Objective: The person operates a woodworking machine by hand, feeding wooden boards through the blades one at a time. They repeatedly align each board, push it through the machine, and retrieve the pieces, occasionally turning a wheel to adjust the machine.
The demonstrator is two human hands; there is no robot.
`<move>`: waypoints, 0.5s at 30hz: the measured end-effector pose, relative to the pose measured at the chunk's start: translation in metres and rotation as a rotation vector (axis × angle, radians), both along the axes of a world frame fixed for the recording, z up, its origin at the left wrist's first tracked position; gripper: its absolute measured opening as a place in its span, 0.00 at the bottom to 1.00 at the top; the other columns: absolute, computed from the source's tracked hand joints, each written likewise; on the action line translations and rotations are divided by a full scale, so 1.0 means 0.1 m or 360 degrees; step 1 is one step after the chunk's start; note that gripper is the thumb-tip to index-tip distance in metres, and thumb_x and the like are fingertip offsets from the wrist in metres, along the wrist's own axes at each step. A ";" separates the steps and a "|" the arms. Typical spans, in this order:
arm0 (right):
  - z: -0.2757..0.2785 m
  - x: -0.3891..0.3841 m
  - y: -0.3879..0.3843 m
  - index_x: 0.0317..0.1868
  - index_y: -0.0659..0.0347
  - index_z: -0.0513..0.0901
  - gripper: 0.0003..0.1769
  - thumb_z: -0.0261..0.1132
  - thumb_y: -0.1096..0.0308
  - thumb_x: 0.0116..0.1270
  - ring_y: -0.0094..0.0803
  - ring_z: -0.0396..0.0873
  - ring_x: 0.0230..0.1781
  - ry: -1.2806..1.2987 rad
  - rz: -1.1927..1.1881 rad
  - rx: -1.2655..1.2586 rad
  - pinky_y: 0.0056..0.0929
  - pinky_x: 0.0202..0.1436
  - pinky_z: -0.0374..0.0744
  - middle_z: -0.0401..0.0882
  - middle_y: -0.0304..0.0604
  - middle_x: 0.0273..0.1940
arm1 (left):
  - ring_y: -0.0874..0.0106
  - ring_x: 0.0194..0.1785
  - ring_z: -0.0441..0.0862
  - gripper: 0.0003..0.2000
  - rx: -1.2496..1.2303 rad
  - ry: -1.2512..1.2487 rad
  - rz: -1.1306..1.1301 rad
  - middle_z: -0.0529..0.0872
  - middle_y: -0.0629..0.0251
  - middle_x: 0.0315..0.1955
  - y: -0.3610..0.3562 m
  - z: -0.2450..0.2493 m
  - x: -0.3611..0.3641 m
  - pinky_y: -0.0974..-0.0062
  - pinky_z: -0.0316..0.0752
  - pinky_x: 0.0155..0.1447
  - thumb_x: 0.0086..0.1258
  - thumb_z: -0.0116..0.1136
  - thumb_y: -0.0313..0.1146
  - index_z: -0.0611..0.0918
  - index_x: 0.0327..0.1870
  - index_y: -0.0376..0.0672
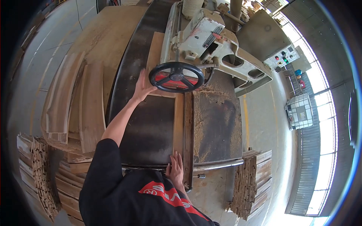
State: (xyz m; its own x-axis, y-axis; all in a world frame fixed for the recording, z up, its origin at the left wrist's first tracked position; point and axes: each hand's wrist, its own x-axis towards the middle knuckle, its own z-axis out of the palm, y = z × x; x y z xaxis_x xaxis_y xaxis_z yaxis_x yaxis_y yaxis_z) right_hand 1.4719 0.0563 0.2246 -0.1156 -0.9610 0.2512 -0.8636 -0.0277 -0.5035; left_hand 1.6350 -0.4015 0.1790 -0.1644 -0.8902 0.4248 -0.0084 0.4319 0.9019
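My left hand (142, 88) is open, fingers stretched out, at the left edge of a wide wooden board (154, 52) beside the machine's black handwheel (176, 77). Close to my body, my right hand (175, 169) lies with its fingers extended over the near end of a narrow wooden strip (178, 128). That strip runs along a rusty metal guide rail (188, 128) on the dark machine table (151, 132). The far end of the strip passes under the handwheel, where the machine head hides it.
Sawdust (203, 128) covers the table right of the rail. Long planks (92, 105) lie on a wooden surface at left. Stacked boards stand at lower left (41, 169) and lower right (247, 184). A control panel (281, 57) with lit buttons is at upper right.
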 end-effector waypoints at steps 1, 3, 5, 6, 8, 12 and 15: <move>0.00 -0.01 0.01 0.69 0.67 0.76 0.29 0.65 0.77 0.67 0.62 0.68 0.79 0.0008 0.0001 0.0021 0.50 0.80 0.71 0.70 0.64 0.77 | 0.48 0.89 0.45 0.64 -0.0256 0.0114 0.0035 0.51 0.41 0.86 0.15 0.58 -0.02 0.50 0.44 0.89 0.56 0.80 0.62 0.55 0.85 0.34; 0.00 -0.01 0.00 0.70 0.67 0.75 0.30 0.65 0.77 0.67 0.62 0.67 0.79 0.0002 0.0008 -0.0021 0.50 0.80 0.71 0.70 0.64 0.77 | 0.47 0.89 0.48 0.58 -0.0786 0.0303 0.0113 0.57 0.41 0.84 0.48 1.86 -0.07 0.50 0.49 0.87 0.57 0.80 0.59 0.62 0.84 0.37; 0.07 -0.01 -0.05 0.69 0.68 0.75 0.28 0.65 0.77 0.69 0.61 0.67 0.79 -0.0022 0.0008 -0.0030 0.50 0.81 0.70 0.70 0.64 0.77 | 0.46 0.87 0.52 0.50 -0.1264 -0.0584 0.0370 0.67 0.41 0.79 0.18 2.05 -0.12 0.47 0.53 0.84 0.60 0.79 0.57 0.70 0.79 0.37; 0.10 0.01 -0.02 0.69 0.69 0.75 0.27 0.65 0.77 0.70 0.61 0.67 0.79 -0.0033 0.0013 -0.0017 0.50 0.81 0.70 0.70 0.64 0.77 | 0.45 0.85 0.56 0.39 -0.0873 -0.0358 0.0201 0.74 0.43 0.74 0.20 1.83 -0.19 0.44 0.56 0.81 0.65 0.75 0.54 0.77 0.72 0.39; 0.13 0.01 0.03 0.69 0.68 0.75 0.27 0.65 0.78 0.69 0.61 0.67 0.79 -0.0003 0.0001 0.0059 0.51 0.81 0.70 0.70 0.64 0.77 | 0.43 0.81 0.62 0.27 -0.0460 -0.0421 0.0515 0.80 0.46 0.69 0.41 1.31 -0.27 0.40 0.58 0.76 0.71 0.70 0.51 0.84 0.66 0.44; -0.07 -0.05 0.05 0.67 0.64 0.79 0.26 0.65 0.77 0.67 0.61 0.68 0.79 -0.0047 0.0023 -0.0051 0.50 0.80 0.72 0.72 0.64 0.76 | 0.41 0.78 0.63 0.32 -0.0693 -0.0954 0.1031 0.66 0.47 0.79 0.96 0.45 -0.19 0.41 0.56 0.77 0.73 0.68 0.53 0.79 0.72 0.43; 0.08 0.00 -0.02 0.65 0.67 0.79 0.23 0.64 0.78 0.69 0.63 0.68 0.78 -0.0051 0.0027 -0.0053 0.52 0.80 0.71 0.71 0.65 0.76 | 0.40 0.75 0.67 0.31 -0.0803 -0.0346 0.0998 0.74 0.48 0.73 0.97 1.88 -0.23 0.42 0.59 0.75 0.74 0.68 0.50 0.76 0.73 0.43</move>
State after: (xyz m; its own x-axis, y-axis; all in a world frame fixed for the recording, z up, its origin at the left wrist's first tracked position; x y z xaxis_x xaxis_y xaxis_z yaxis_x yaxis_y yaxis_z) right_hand 1.4719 0.0544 0.2330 -0.1078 -0.9540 0.2798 -0.8463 -0.0596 -0.5293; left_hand 1.6123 -0.3041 0.3675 0.1743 -0.5552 0.8133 -0.5335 0.6409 0.5519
